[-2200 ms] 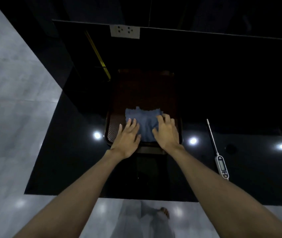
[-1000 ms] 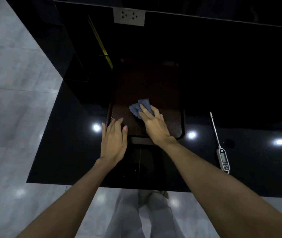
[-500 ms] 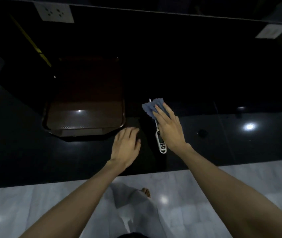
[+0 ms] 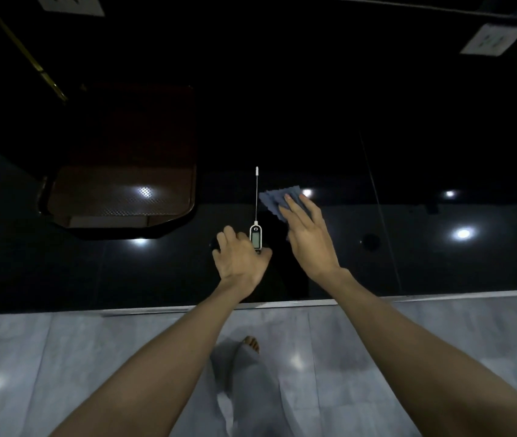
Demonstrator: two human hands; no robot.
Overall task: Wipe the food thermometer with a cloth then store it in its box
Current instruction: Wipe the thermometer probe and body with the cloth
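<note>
Your left hand (image 4: pixel 241 259) pinches food thermometer (image 4: pixel 256 236) by lower end of its white body, display up, probe (image 4: pixel 256 193) pointing away from you over black glossy counter (image 4: pixel 408 253). Your right hand (image 4: pixel 309 238) grips folded blue cloth (image 4: pixel 274 198), fingers laid over it, just right of probe, not touching it. Brown tray (image 4: pixel 118 197) sits well left. Box not seen.

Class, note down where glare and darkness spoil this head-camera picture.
Head view: ceiling-light glare spots dot the glossy black counter and the tray; the far counter is lost in darkness; the thermometer and cloth stay readable.
</note>
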